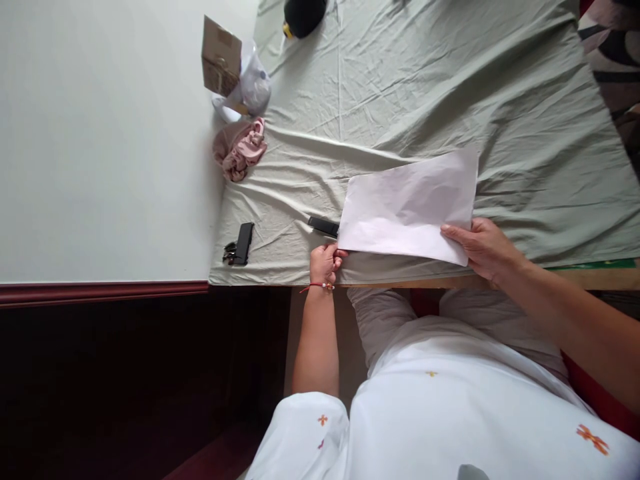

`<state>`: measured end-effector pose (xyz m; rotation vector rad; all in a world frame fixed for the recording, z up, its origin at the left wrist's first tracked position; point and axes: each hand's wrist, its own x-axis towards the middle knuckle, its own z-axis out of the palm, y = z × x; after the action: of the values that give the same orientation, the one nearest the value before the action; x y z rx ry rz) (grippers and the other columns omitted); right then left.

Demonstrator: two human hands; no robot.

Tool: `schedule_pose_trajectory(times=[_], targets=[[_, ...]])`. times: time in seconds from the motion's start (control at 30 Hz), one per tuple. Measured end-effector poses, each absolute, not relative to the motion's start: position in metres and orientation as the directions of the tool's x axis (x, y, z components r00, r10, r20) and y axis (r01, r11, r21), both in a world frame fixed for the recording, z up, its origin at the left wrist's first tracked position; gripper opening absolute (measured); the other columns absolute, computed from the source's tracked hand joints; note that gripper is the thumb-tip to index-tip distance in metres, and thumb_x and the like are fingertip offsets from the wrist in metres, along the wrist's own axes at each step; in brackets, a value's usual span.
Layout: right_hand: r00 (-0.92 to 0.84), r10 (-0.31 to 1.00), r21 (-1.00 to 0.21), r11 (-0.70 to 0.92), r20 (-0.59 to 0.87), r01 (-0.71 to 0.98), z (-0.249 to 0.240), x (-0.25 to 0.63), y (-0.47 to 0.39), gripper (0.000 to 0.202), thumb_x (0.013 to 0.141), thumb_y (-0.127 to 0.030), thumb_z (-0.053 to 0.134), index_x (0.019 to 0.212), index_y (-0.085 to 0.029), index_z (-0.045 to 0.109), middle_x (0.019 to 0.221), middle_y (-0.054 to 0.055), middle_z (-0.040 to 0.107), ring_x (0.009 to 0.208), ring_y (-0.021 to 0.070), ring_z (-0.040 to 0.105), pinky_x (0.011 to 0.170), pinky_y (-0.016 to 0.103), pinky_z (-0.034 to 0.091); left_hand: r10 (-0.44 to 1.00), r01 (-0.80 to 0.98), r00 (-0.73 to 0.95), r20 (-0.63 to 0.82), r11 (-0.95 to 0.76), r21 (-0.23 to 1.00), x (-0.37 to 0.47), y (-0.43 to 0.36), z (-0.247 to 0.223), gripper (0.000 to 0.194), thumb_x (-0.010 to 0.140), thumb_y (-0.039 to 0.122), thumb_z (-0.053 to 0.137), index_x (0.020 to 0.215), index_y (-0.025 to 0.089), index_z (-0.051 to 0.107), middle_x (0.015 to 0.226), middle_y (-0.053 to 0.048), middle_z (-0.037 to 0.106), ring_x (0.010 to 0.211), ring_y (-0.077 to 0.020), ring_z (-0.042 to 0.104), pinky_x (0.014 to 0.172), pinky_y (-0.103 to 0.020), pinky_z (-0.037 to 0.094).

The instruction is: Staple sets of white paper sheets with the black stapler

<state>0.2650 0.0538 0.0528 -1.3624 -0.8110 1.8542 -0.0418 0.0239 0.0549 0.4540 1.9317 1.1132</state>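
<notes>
A sheet of white paper (pixel 407 207), perhaps more than one, is held out at a slight tilt over the cloth. My right hand (pixel 483 250) pinches its lower right corner, thumb on top and fingers underneath. At the lower left corner, my left hand (pixel 327 262) is closed, its fingertips gripping the paper's edge. Just above that hand, a long black object (pixel 323 227), which looks like a stapler, lies with its right end against or under the paper's left edge. Part of it is hidden there.
A grey-green cloth (pixel 400 80) with wrinkles covers the table. To the left lie a black object (pixel 243 243) with small dark pieces beside it, a pink cloth (pixel 243 150), a cardboard box (pixel 221 57) and a plastic bag (pixel 256 83). A black rounded thing (pixel 305 15) sits farther back.
</notes>
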Motion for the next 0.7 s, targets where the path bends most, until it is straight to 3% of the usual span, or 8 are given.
schedule_pose_trajectory(times=[0.33, 0.53, 0.63, 0.7], targets=[[-0.205, 0.813, -0.748, -0.581, -0.544, -0.32, 0.05, 0.263, 0.052, 0.007, 0.078, -0.023, 0.077, 0.075, -0.021, 0.071, 0.077, 0.004, 0.075, 0.071, 0.0146, 0.065, 0.063, 0.022, 0.054, 0.656, -0.106, -0.627, -0.42, 0.463, 0.88, -0.039, 0.024, 0.05, 0.013, 0.084, 0.022, 0.057, 0.077, 0.018, 0.048, 0.051, 0.002, 0.063, 0.03, -0.003, 0.037, 0.036, -0.016, 0.015], [-0.265, 0.796, -0.738, -0.604, -0.544, -0.302, 0.045, 0.266, 0.053, 0.009, 0.08, -0.024, 0.076, 0.076, -0.017, 0.073, 0.074, 0.004, 0.074, 0.066, 0.0126, 0.061, 0.061, 0.02, 0.051, 0.671, -0.064, -0.652, -0.353, 0.415, 0.908, -0.034, 0.022, 0.045, 0.013, 0.084, 0.022, 0.06, 0.083, 0.019, 0.048, 0.058, 0.003, 0.065, 0.032, -0.0031, 0.037, 0.039, -0.017, 0.02], [-0.261, 0.797, -0.742, -0.603, -0.545, -0.295, 0.042, 0.266, 0.054, 0.01, 0.08, -0.025, 0.077, 0.076, -0.016, 0.073, 0.073, 0.003, 0.074, 0.066, 0.0124, 0.06, 0.059, 0.02, 0.05, 0.657, 0.07, -0.73, -0.19, 0.347, 0.935, -0.032, 0.015, 0.041, 0.007, 0.086, 0.021, 0.058, 0.088, 0.019, 0.051, 0.067, 0.002, 0.067, 0.04, -0.0051, 0.044, 0.044, -0.018, 0.03], [-0.265, 0.801, -0.744, -0.598, -0.537, -0.299, 0.041, 0.266, 0.054, 0.011, 0.08, -0.026, 0.077, 0.075, -0.017, 0.072, 0.073, 0.003, 0.074, 0.067, 0.0125, 0.061, 0.06, 0.02, 0.05, 0.64, 0.299, -0.767, 0.051, 0.287, 0.91, -0.032, 0.009, 0.042, 0.004, 0.088, 0.019, 0.056, 0.092, 0.019, 0.055, 0.08, -0.002, 0.071, 0.057, -0.0088, 0.058, 0.057, -0.02, 0.044]])
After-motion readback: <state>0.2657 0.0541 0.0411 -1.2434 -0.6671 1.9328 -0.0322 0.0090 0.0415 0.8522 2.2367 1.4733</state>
